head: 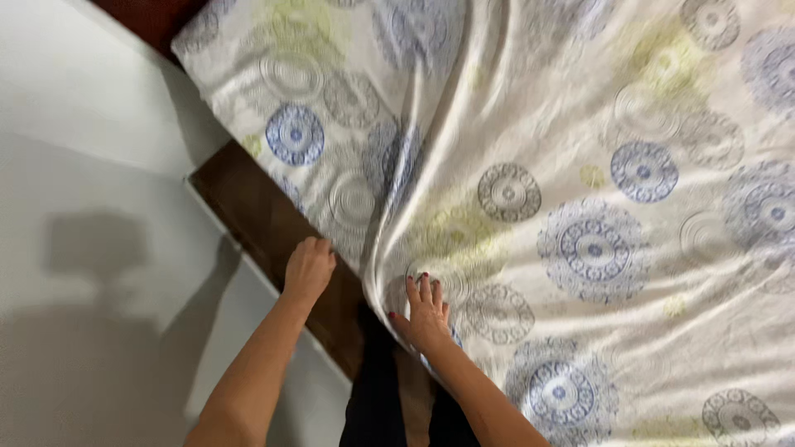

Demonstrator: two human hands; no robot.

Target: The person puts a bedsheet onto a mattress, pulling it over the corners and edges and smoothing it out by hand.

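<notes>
A white bed sheet (pixel 580 165) printed with blue, grey and yellow round medallions covers the mattress. My left hand (pixel 309 266) rests at the sheet's edge where it meets the dark brown wooden bed frame (pixel 248 207); its fingers curl under the fabric, so its grip is hidden. My right hand (pixel 426 310) lies flat on the sheet near the corner, fingers spread, nails painted red. A long fold runs up the sheet from between my hands.
A pale grey floor (pixel 91 165) lies to the left of the bed, with a shadow of a person on it. My dark trouser legs (pixel 377 389) stand against the bed frame at the bottom.
</notes>
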